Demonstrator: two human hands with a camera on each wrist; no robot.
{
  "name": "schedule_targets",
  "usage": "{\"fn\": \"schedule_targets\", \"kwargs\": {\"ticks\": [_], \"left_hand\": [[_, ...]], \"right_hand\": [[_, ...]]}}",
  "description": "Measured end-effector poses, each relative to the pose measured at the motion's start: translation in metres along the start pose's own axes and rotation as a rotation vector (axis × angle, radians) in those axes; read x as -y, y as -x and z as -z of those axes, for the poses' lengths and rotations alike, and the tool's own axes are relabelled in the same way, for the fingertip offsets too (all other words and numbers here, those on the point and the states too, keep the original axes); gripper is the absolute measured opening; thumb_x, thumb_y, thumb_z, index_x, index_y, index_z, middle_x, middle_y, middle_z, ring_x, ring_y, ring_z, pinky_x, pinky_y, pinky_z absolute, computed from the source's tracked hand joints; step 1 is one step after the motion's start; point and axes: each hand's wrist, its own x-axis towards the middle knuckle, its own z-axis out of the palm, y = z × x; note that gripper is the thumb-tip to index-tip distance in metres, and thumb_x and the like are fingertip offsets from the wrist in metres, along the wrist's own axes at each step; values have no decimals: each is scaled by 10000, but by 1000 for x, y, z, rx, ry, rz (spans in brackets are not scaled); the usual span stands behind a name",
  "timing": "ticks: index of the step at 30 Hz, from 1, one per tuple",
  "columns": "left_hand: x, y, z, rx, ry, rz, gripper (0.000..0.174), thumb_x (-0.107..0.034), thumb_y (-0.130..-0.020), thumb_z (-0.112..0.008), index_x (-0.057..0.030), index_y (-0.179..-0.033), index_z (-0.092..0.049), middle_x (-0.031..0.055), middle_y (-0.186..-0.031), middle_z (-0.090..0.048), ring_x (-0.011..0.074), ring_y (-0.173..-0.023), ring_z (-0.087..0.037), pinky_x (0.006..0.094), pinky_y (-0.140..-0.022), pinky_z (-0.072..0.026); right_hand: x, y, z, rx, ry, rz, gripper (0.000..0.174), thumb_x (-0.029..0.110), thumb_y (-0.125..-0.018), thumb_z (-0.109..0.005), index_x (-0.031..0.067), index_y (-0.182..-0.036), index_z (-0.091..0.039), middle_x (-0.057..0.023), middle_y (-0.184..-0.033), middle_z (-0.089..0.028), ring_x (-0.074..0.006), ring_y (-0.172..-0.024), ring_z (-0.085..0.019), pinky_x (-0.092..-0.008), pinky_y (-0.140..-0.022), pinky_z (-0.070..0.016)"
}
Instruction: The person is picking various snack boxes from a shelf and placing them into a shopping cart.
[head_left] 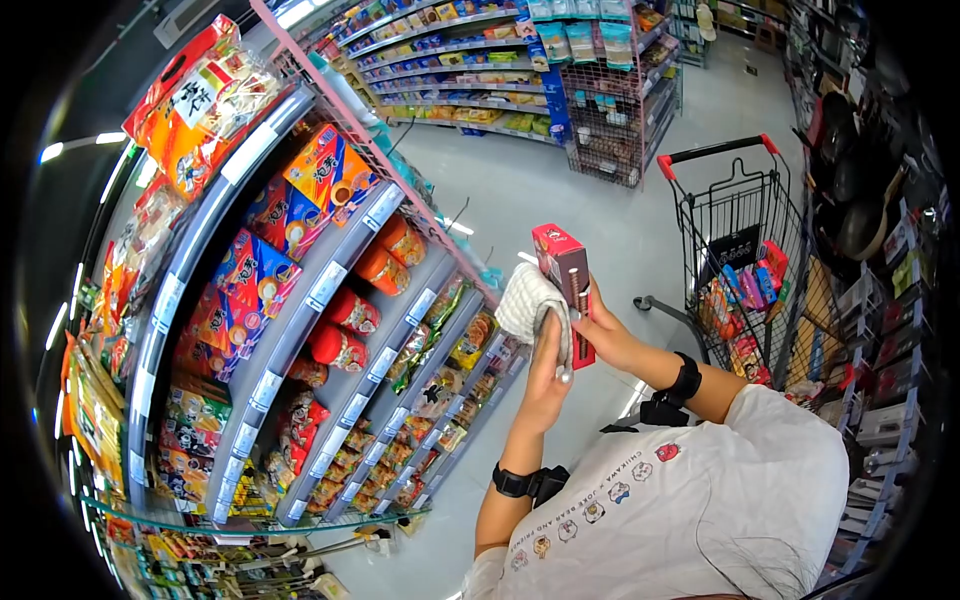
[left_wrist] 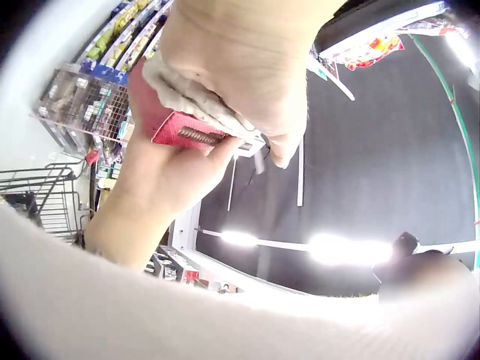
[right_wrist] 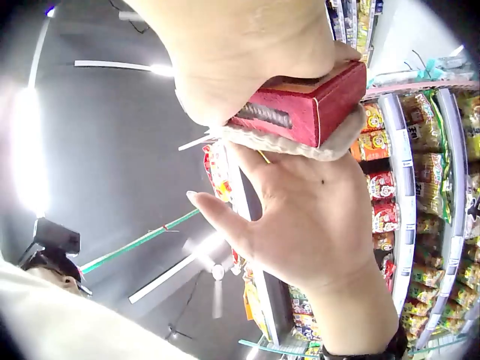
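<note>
My right hand (head_left: 608, 338) grips a red box (head_left: 566, 262) with a dark panel and a brown stick-like picture on its side. A white textured cloth (head_left: 530, 300) lies against the box's side and hangs over its lower part. My left hand (head_left: 545, 385) presses the cloth to the box. In the right wrist view the left palm (right_wrist: 307, 217) is flat with the thumb spread outward, its fingers partly hidden behind the cloth. The left wrist view shows the right hand (left_wrist: 176, 176) under the box's end (left_wrist: 184, 131).
Shelves of packaged snacks (head_left: 330, 270) curve along the left. A black shopping cart (head_left: 735, 240) with red handle ends and several colourful packs stands to the right. Pans and hanging goods (head_left: 850, 190) line the right side; more snack shelves (head_left: 460, 75) stand behind.
</note>
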Motion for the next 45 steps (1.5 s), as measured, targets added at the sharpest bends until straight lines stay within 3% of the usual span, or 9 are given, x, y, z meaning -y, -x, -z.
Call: {"fn": "schedule_targets", "kwargs": {"ticks": [4,8,9,12,13,19,22,34,45], "left_hand": [[1,-1,5,-27,-211,-22,838,-596,-903,-305,36,-1427,-140,219,-1497,-100,317,-1399,-55,397,-1114,-56],[5,-3,7,-207,-99,-17,868,-483,-907,-458,16,-1434,17,217,-1495,-72,310,-1396,1,393,-1108,-67],[8,-1,11,-203,38,-29,954,-435,-868,-571,-12,-1437,66,193,-1485,-111,286,-1378,-130,393,-1087,-185],[-9,-1,15,-191,212,20,1020,-474,-824,-619,-43,-1447,63,165,-1466,-178,259,-1319,-283,381,-1030,-310],[-14,-2,16,-192,239,24,1050,-496,-800,-641,-64,-1454,57,148,-1449,-229,244,-1258,-378,368,-987,-365],[-13,1,8,-205,275,49,1013,-652,-782,-516,-24,-1450,-85,150,-1480,-190,256,-1353,-231,384,-1081,-212],[-16,-3,20,54,36,-79,684,-348,-874,-568,-61,-1424,-281,183,-1486,-193,293,-1393,-124,387,-1103,-134],[-15,-9,7,-133,-225,36,532,-357,-977,-298,-73,-1426,-276,111,-1484,-256,317,-1394,-83,410,-1115,-65],[42,-36,-72,271,222,122,545,-335,-928,-444,5,-1351,-395,147,-1425,-347,256,-1312,-325,373,-1088,-204]], "right_hand": [[-5,4,-4,53,39,-55,700,303,-981,-373,112,-1449,111,-85,-1492,-129,-192,-1360,-150,-353,-1090,-190],[-7,13,-15,125,424,-9,656,326,-977,-362,102,-1463,17,-142,-1499,-91,-272,-1391,-75,-411,-1109,-118],[-5,14,-17,147,382,38,648,277,-962,-394,108,-1467,-26,-171,-1467,-149,-314,-1374,-110,-442,-1116,-64],[0,13,-18,221,418,71,670,177,-935,-439,133,-1471,-39,-160,-1413,-228,-301,-1324,-210,-455,-1104,-159],[6,17,-25,171,223,-14,717,80,-894,-475,153,-1473,-58,-139,-1359,-279,-264,-1245,-295,-428,-1044,-307],[-9,16,-23,-65,434,106,692,69,-901,-470,192,-1473,-100,-135,-1329,-313,-205,-1112,-395,-331,-904,-436],[-5,12,-15,-184,131,-169,673,78,-907,-469,207,-1470,-125,-121,-1301,-379,-202,-1053,-448,-289,-864,-446],[-2,24,-1,-178,479,-20,708,96,-760,-674,146,-1392,-360,-118,-1265,-487,-216,-1069,-531,-331,-910,-435],[27,92,61,-759,265,-45,851,146,-753,-708,197,-1449,-222,-89,-1234,-486,-170,-1044,-499,-360,-873,-456]]}}
